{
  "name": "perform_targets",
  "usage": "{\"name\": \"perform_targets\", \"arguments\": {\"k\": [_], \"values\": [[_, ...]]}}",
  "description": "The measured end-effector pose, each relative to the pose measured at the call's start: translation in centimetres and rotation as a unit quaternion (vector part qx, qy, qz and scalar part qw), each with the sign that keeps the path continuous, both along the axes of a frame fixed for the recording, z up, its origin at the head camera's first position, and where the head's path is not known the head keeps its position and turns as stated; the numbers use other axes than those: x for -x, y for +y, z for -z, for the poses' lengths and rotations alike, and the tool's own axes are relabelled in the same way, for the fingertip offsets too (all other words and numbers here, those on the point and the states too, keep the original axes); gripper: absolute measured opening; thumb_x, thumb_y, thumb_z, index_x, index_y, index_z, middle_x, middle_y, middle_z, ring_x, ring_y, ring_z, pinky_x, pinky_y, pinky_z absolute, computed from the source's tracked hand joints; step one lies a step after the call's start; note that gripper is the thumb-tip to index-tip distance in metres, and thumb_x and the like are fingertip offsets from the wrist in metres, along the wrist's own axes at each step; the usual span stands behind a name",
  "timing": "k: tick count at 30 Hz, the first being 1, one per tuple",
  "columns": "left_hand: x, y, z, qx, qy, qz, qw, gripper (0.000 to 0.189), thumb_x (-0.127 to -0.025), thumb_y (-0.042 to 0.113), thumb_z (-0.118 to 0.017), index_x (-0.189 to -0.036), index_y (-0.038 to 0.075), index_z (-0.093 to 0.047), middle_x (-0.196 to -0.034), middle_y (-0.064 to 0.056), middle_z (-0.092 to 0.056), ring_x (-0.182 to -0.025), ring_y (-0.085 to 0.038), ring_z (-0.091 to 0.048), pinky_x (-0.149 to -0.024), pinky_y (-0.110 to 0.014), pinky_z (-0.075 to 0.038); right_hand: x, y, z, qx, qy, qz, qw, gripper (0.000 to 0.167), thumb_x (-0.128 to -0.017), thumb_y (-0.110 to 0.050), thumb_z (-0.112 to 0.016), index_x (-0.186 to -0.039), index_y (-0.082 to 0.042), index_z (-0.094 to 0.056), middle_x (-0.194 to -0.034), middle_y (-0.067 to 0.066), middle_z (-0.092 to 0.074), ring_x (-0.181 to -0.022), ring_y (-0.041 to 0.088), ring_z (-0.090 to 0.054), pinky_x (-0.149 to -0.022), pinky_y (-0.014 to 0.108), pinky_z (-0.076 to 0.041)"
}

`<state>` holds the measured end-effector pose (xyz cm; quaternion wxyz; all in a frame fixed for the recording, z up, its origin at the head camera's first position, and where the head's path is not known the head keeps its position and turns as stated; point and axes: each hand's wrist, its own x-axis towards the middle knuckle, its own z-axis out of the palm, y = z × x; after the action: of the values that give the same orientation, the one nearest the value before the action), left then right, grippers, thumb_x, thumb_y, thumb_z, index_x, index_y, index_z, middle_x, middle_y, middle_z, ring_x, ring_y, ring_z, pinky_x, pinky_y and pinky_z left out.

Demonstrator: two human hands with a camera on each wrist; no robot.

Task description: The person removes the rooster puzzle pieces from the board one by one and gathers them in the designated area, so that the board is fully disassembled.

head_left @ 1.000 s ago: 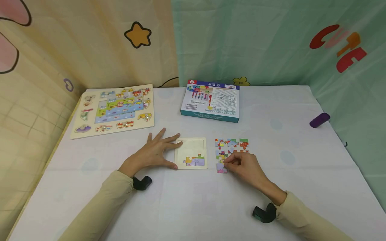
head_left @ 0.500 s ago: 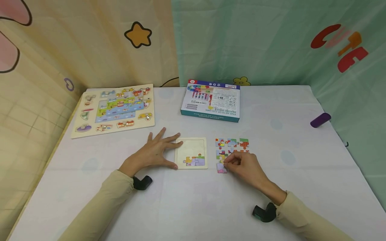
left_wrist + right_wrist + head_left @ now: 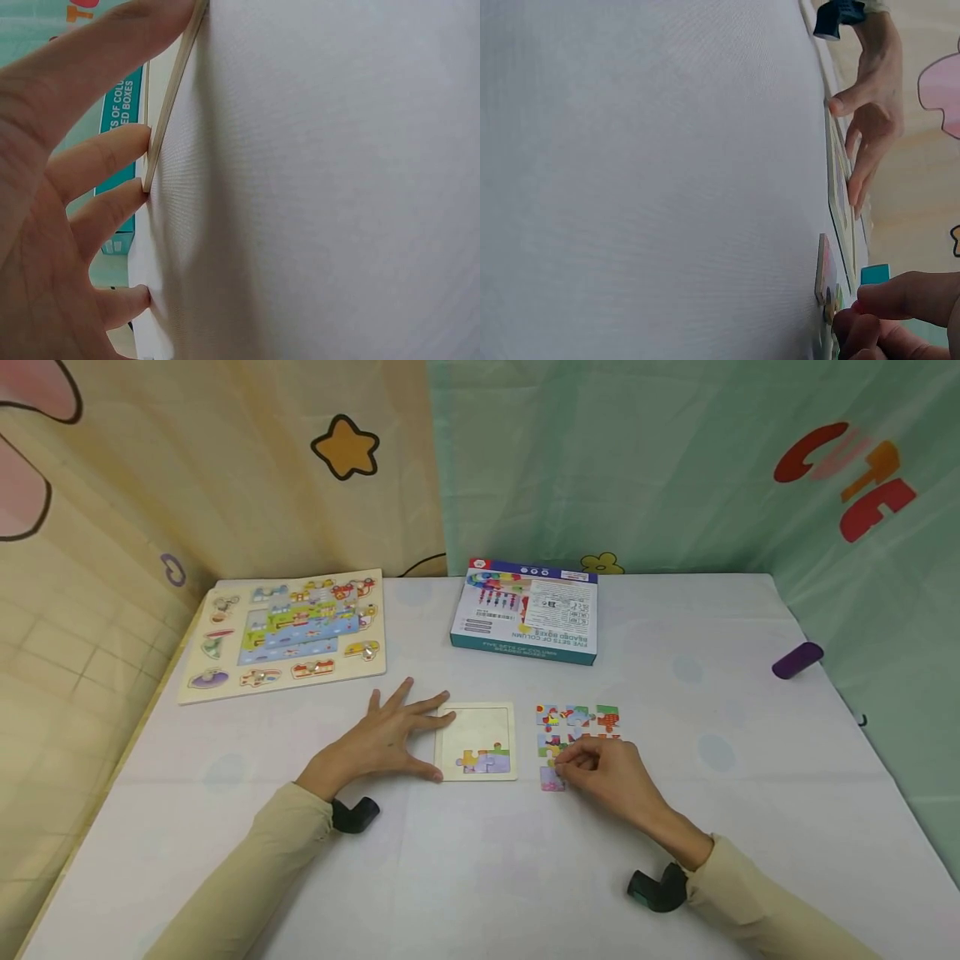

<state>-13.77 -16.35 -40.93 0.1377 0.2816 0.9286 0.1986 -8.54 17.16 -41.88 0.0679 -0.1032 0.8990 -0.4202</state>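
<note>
My left hand lies spread, its thumb and fingertips touching the left edge of a shallow wooden puzzle tray. Joined jigsaw pieces fill the tray's lower right part. To the right of it, my right hand is over rows of loose jigsaw pieces, thumb and forefinger pinched together. A sliver of pink shows between those fingertips in the right wrist view; the jigsaw piece there is mostly hidden. Just left of the fingertips lies a pinkish-purple jigsaw piece.
A large wooden picture board with peg pieces stands at the back left, other picture boards on it. A boxed bead set lies at the back middle. Near the right edge is a purple cylinder. Curtains hang behind the white-covered table.
</note>
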Motion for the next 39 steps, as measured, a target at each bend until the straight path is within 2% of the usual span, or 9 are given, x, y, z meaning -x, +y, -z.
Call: {"name": "perform_targets", "arguments": {"k": [8,14,20,26,39], "values": [[0.0,0.1,-0.1,0.000,-0.002,-0.002,1.0000,0.090,-0.064,0.057,-0.085,-0.142,0.025,-0.054,-0.158,0.003,-0.031,-0.147,-0.046,0.000,-0.103,-0.079,0.000,1.0,-2.9,-1.1,0.007,0.008,-0.031,0.9995,0.012,-0.081,-0.004,-0.073,-0.092,-0.007,-0.077,-0.073,-0.003,-0.063,-0.064,0.011,-0.056,-0.056,0.024,-0.048],[0.0,0.1,0.1,0.004,-0.006,-0.004,1.0000,0.090,-0.065,0.059,-0.084,-0.143,0.027,-0.053,-0.159,0.004,-0.030,-0.147,-0.046,0.000,-0.103,-0.078,0.000,1.8,-6.2,-1.4,-0.004,0.014,-0.098,0.9951,0.021,-0.081,-0.003,-0.075,-0.102,-0.002,-0.076,-0.074,-0.004,-0.059,-0.065,0.010,-0.053,-0.055,0.022,-0.047],[0.0,0.0,0.2,0.002,-0.006,-0.002,1.0000,0.089,-0.065,0.060,-0.083,-0.143,0.027,-0.053,-0.159,0.004,-0.029,-0.147,-0.045,0.000,-0.103,-0.078,0.000,2.3,-8.3,-1.1,-0.052,0.041,-0.151,0.9863,0.025,-0.078,0.000,-0.077,-0.103,0.000,-0.075,-0.076,-0.003,-0.059,-0.068,0.009,-0.052,-0.060,0.021,-0.046],[0.0,-0.1,0.2,0.005,-0.003,-0.006,1.0000,0.089,-0.065,0.060,-0.083,-0.142,0.027,-0.053,-0.159,0.004,-0.030,-0.147,-0.045,0.000,-0.103,-0.078,0.000,2.5,-8.9,-1.2,-0.092,0.050,-0.152,0.9829,0.019,-0.077,0.000,-0.078,-0.097,-0.001,-0.077,-0.075,-0.002,-0.061,-0.067,0.009,-0.052,-0.060,0.021,-0.046],[0.1,0.0,0.1,0.003,-0.004,-0.007,1.0000,0.090,-0.064,0.059,-0.084,-0.142,0.026,-0.054,-0.158,0.003,-0.031,-0.147,-0.046,-0.001,-0.103,-0.079,-0.001,2.5,-9.0,-1.5,-0.072,0.015,-0.128,0.9891,0.015,-0.077,0.001,-0.078,-0.091,-0.003,-0.075,-0.070,-0.003,-0.058,-0.065,0.010,-0.052,-0.057,0.022,-0.044]]}}
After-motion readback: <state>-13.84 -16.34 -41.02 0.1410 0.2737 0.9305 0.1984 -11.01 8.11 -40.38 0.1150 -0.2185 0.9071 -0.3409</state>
